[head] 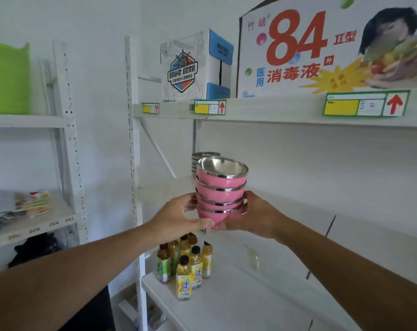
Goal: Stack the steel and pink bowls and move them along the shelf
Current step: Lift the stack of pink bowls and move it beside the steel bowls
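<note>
A stack of several pink bowls (pixel 220 192) with steel rims and steel insides is held in the air in front of the middle shelf (pixel 298 211). My left hand (pixel 179 217) grips the bottom of the stack from the left. From the right, my right hand (pixel 253 215) clasps the same lowest bowls. Behind the pink stack, a stack of steel bowls (pixel 202 156) stands on the middle shelf near its left end, mostly hidden.
Several yellow drink bottles (pixel 186 266) stand on the lower shelf below my hands. On the top shelf sit a beer carton (pixel 186 68) and a large disinfectant carton (pixel 322 48). A second white rack (pixel 66 139) with packets stands at left.
</note>
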The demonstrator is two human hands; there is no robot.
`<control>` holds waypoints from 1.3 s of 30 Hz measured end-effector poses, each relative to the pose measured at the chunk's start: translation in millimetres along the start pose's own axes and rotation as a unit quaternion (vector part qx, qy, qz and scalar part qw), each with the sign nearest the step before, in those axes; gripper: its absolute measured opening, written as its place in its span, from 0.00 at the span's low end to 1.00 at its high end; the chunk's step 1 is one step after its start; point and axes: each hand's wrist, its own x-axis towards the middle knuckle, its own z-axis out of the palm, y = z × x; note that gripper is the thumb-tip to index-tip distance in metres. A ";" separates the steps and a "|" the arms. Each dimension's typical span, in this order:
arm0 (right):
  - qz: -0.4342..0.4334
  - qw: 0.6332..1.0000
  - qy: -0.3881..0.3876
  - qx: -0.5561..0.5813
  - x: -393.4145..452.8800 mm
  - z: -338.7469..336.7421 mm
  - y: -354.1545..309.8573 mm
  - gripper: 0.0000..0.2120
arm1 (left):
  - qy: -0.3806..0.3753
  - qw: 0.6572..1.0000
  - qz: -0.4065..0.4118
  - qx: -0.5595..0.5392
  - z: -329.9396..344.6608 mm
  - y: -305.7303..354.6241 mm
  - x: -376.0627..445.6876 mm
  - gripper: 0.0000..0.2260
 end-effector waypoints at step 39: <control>0.243 0.948 0.202 -0.036 37.1 30.6 74.2 0.12 | -0.101 0.994 -0.007 -0.039 50.0 -69.6 106.6 0.25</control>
